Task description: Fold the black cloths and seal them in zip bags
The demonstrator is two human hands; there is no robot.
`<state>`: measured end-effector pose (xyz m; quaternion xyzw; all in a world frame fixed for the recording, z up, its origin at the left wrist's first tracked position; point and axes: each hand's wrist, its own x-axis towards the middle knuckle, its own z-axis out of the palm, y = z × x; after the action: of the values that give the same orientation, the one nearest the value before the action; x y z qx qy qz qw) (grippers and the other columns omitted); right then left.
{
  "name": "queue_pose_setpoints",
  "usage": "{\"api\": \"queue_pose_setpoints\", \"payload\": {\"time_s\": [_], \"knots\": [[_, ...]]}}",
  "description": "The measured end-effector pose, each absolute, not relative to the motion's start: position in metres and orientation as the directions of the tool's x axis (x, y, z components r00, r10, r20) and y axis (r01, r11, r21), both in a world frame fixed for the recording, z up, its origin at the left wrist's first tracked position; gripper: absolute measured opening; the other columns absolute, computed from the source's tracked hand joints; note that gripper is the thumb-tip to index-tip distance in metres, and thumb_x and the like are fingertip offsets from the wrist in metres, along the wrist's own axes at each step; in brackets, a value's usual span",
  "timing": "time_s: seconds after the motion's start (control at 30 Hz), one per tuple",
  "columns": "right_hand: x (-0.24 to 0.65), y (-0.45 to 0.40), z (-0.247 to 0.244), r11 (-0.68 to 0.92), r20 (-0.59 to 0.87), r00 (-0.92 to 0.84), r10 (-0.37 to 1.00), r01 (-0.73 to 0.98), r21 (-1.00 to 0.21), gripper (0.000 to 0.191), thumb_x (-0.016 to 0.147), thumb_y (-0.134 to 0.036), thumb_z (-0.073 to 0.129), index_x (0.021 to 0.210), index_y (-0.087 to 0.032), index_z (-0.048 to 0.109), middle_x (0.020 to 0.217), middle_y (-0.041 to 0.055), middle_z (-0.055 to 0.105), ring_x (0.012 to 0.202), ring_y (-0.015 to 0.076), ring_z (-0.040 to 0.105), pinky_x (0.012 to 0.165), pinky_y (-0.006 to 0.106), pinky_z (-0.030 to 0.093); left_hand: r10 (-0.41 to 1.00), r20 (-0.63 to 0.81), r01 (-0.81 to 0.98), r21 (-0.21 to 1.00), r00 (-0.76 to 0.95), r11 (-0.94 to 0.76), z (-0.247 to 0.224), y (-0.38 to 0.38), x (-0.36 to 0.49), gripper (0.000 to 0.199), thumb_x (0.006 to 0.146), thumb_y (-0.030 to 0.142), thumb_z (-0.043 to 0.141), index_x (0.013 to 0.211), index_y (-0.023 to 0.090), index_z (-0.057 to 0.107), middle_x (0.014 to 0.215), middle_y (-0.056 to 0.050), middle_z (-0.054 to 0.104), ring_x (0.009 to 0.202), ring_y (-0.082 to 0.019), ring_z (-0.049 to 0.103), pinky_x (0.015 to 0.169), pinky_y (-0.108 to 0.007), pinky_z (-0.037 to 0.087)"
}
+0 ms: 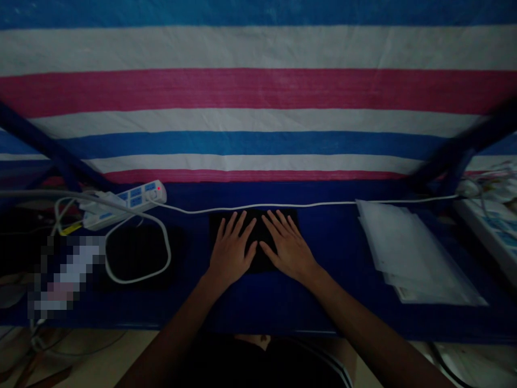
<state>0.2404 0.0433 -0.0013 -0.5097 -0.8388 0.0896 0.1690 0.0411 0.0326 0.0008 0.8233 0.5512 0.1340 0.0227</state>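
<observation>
In the head view, the left hand [230, 253] and right hand [288, 249] are laid flat on a black pad [258, 229] on the blue bench [335, 258], fingers spread wide, nothing held. Left of them, beyond a power strip [123, 203], a pixelated object [67, 275] is obscured and cannot be identified.

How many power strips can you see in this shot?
2: a power strip at back left, its red light on, and a second power strip at the right edge, partly out of frame.
</observation>
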Motion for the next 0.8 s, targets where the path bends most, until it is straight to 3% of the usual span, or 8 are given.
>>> {"api": "queue_pose_setpoints", "payload": {"time_s": [0.17,0.3,0.57,0.67,0.8], "knots": [[0.243,0.043,-0.007,0.437,0.155,-0.409,0.899,0.852,-0.289,0.074,0.105,-0.063,0.038,0.165,-0.022,0.032,0.173,0.0112,0.024,0.162,0.0303,0.018,0.131,0.057,0.019,0.930,0.192,0.924,0.168,0.312,-0.345,-0.005,0.031,0.036,0.061,0.102,0.045,0.054,0.161,0.035,0.039,0.172,-0.006,0.031,0.159,-0.038,0.025,0.126,-0.069,0.022],[0.245,0.043,-0.010,0.421,0.171,-0.387,0.906,0.866,-0.270,0.076,0.103,-0.068,0.039,0.165,-0.025,0.033,0.173,0.0122,0.024,0.161,0.0306,0.019,0.130,0.057,0.021,0.933,0.200,0.928,0.166,0.300,-0.334,-0.005,0.029,0.027,0.064,0.102,0.052,0.053,0.161,0.034,0.038,0.173,-0.007,0.029,0.160,-0.038,0.024,0.126,-0.068,0.022],[0.272,0.058,-0.015,0.397,0.172,-0.361,0.917,0.874,-0.281,0.079,0.103,-0.067,0.040,0.164,-0.017,0.033,0.171,0.0162,0.029,0.160,0.0297,0.023,0.130,0.055,0.022,0.931,0.209,0.928,0.164,0.298,-0.333,-0.006,0.029,0.023,0.065,0.101,0.053,0.055,0.161,0.033,0.039,0.172,-0.009,0.030,0.160,-0.037,0.024,0.127,-0.066,0.022],[0.282,0.066,-0.010,0.395,0.204,-0.341,0.918,0.844,-0.363,0.070,0.103,-0.061,0.045,0.157,-0.016,0.047,0.165,0.0164,0.043,0.155,0.0311,0.037,0.127,0.055,0.030,0.925,0.210,0.923,0.159,0.315,-0.351,-0.006,0.029,0.021,0.066,0.101,0.053,0.055,0.161,0.033,0.039,0.172,-0.009,0.030,0.159,-0.038,0.024,0.127,-0.065,0.022],[0.295,0.078,0.001,0.353,0.353,-0.171,0.920,0.752,-0.556,0.047,0.102,-0.049,0.049,0.136,-0.021,0.066,0.143,0.0130,0.067,0.134,0.0300,0.062,0.116,0.053,0.047,0.898,0.187,0.891,0.154,0.398,-0.427,-0.003,0.031,0.012,0.067,0.101,0.051,0.056,0.162,0.033,0.037,0.173,-0.010,0.027,0.160,-0.036,0.022,0.127,-0.064,0.021]]}}
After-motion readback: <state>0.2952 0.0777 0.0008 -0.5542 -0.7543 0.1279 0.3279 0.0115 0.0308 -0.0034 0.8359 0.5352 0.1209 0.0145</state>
